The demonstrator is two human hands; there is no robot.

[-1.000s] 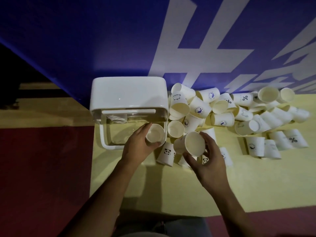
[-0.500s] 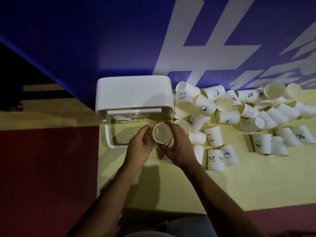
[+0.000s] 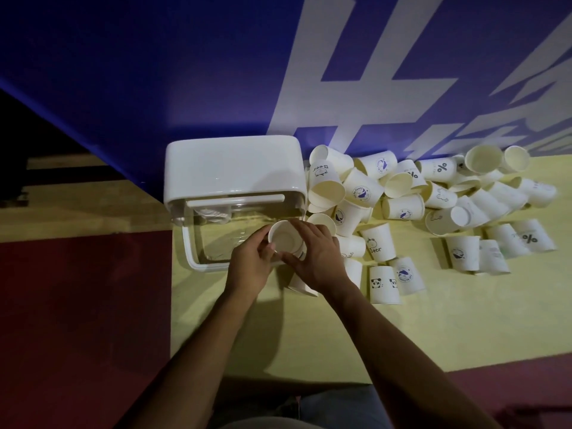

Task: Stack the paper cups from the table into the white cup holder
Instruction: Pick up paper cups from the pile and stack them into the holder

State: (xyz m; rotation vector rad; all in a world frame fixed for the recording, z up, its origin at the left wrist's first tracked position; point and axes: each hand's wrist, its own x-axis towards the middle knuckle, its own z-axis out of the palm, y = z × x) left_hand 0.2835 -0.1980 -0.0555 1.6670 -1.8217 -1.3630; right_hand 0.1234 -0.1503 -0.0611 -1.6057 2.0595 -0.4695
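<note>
A white cup holder [image 3: 232, 168] with a clear front flap stands at the table's back left. Both hands meet just in front of it around a stack of paper cups [image 3: 285, 238], open mouth up. My left hand [image 3: 250, 264] grips the stack from the left. My right hand [image 3: 315, 255] grips it from the right, fingers curled over the rim. How many cups are nested in the stack is hidden by the hands. To the right lie several loose paper cups [image 3: 402, 207], some upright, some on their sides.
A yellow table [image 3: 340, 335] carries everything; its left edge runs just left of the holder. A blue wall with white lettering [image 3: 356, 72] rises right behind the holder and cups. Dark red floor [image 3: 83, 320] lies to the left.
My right hand carried its cup left from the pile and set it into the cup in my left hand. Both hands now grip the joined stack by the holder.
</note>
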